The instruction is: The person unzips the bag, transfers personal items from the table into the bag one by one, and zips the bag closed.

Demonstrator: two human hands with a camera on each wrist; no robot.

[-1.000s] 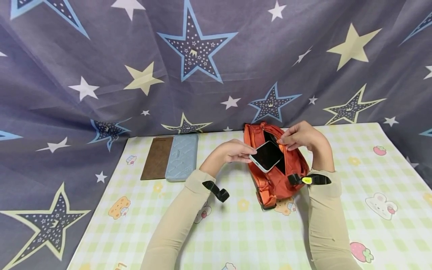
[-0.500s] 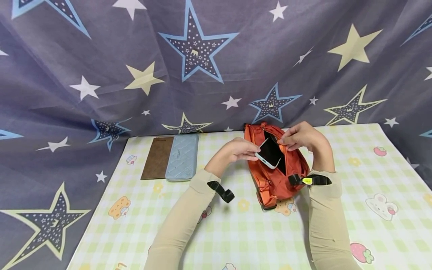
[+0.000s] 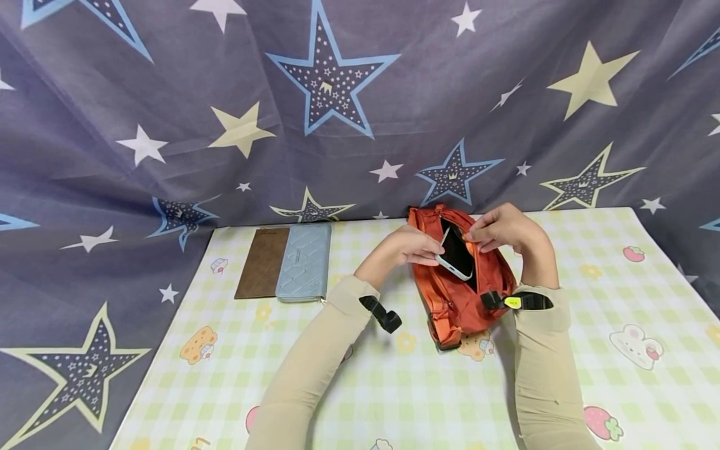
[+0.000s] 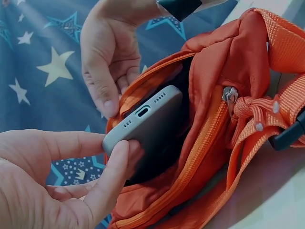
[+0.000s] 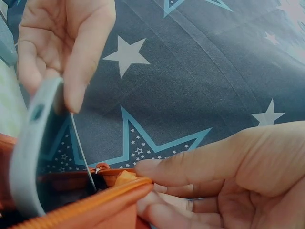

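Note:
My left hand (image 3: 412,245) pinches a smartphone (image 3: 455,255) in a pale case between thumb and fingers. The phone tilts with its far end inside the open zipped pocket of an orange-red bag (image 3: 467,312). In the left wrist view its port end (image 4: 143,112) sticks up out of the opening. My right hand (image 3: 503,228) pinches the pocket's zipped edge on the right side, as the right wrist view shows with the orange zipper edge (image 5: 138,183) between thumb and fingers. The phone's lower part is hidden within the pocket.
A light blue quilted wallet (image 3: 304,262) lies against a brown flat piece (image 3: 261,264) at the table's back left. The checked tablecloth (image 3: 427,400) spreads in front of the bag. A star-patterned curtain (image 3: 360,175) hangs right behind the table.
My left hand has moved right with the phone, which has tilted and gone further into the bag's pocket. My right hand keeps its grip on the pocket edge.

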